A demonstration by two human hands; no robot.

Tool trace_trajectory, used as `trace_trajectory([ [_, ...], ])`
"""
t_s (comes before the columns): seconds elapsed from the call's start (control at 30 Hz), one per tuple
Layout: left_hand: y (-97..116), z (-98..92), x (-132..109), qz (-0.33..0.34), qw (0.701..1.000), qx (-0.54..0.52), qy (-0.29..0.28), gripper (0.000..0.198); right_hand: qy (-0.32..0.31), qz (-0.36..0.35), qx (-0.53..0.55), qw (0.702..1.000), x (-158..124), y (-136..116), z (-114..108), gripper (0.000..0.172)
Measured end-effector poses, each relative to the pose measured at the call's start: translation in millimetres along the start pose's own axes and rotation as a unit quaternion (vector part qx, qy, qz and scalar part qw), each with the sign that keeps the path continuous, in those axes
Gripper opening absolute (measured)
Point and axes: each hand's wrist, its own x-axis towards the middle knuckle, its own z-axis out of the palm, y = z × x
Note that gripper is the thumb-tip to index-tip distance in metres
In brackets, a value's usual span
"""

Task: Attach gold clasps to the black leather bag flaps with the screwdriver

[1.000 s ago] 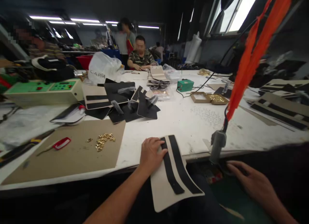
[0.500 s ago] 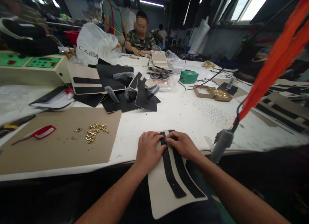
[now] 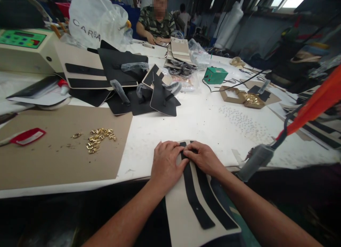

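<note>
A beige panel (image 3: 179, 215) with two black strips lies over the near table edge, its lower part hanging towards me. My left hand (image 3: 167, 164) grips its upper left side, thumb along the inner black strip (image 3: 194, 195). At the top of that strip, my right hand (image 3: 204, 157) has its thumb and index finger pinched together, close to the left fingertips. Whatever sits between the right fingertips is too small or hidden to make out. The other black strip (image 3: 211, 194) runs beneath the right hand. A small pale dot shows near the inner strip's lower end.
Gold metal fittings (image 3: 99, 138) and a red-handled tool (image 3: 28, 136) lie on a brown board (image 3: 66, 168). Black panels (image 3: 141, 101) are heaped behind. A grey hanging tool (image 3: 257, 162) with orange cord is at right, near scattered small studs (image 3: 242, 121). A person (image 3: 156, 23) sits opposite.
The view has tipped down and moved closer, so the table's things shift in the picture. Both hands keep nearly the same hold at the panel's top.
</note>
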Motion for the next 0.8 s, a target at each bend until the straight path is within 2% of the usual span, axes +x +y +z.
trace_trajectory([
  [0.27,0,-0.6,1,-0.003,1.0,0.0,-0.004,0.029,-0.049,-0.009,0.01,0.999,7,-1,-8,0.015],
  [0.47,1,-1.0,1,-0.004,1.0,-0.001,-0.009,0.032,-0.021,0.041,0.019,0.999,13,2,-5,0.01],
  [0.67,-1,-0.3,1,0.002,1.0,0.005,-0.003,0.031,-0.066,0.042,0.034,0.996,17,1,-10,0.013],
  [0.8,-2,2.0,1,0.01,1.0,0.01,0.006,0.032,-0.01,0.001,-0.024,1.0,10,2,-5,0.015],
])
